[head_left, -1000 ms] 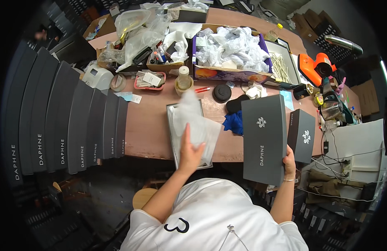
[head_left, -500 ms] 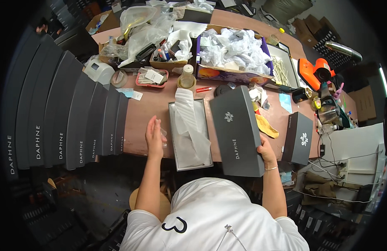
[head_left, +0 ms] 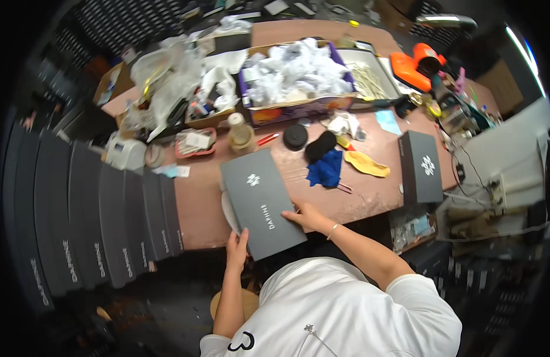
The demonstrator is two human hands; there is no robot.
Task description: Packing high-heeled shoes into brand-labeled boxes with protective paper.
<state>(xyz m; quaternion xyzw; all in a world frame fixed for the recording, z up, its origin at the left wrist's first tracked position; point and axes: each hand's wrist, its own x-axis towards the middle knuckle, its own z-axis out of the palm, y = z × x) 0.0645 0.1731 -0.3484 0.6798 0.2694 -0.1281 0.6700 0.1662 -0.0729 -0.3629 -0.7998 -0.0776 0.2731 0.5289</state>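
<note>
A dark grey shoe box lid [head_left: 260, 199] with pale printing lies over the box on the near edge of the table, covering almost all of it. White tissue paper [head_left: 228, 208] shows past its left edge. My right hand [head_left: 305, 215] is closed on the lid's right edge, the fingers lying over its top. My left hand [head_left: 237, 249] grips the near left corner, thumb up along the side; its other fingers are partly hidden. How far down the lid sits on the box I cannot tell.
Tall stacks of grey shoe boxes [head_left: 85, 220] rise at the left. Another closed grey box [head_left: 419, 166] stands at the right. Behind are a carton of crumpled white paper [head_left: 299, 71], a bottle [head_left: 242, 135], a blue cloth [head_left: 326, 169], a yellow cloth [head_left: 368, 164] and an orange tool [head_left: 413, 68].
My right hand has brought the lid left onto the open box, covering the tissue inside. My left hand has come to the box's near left corner. The view has shifted.
</note>
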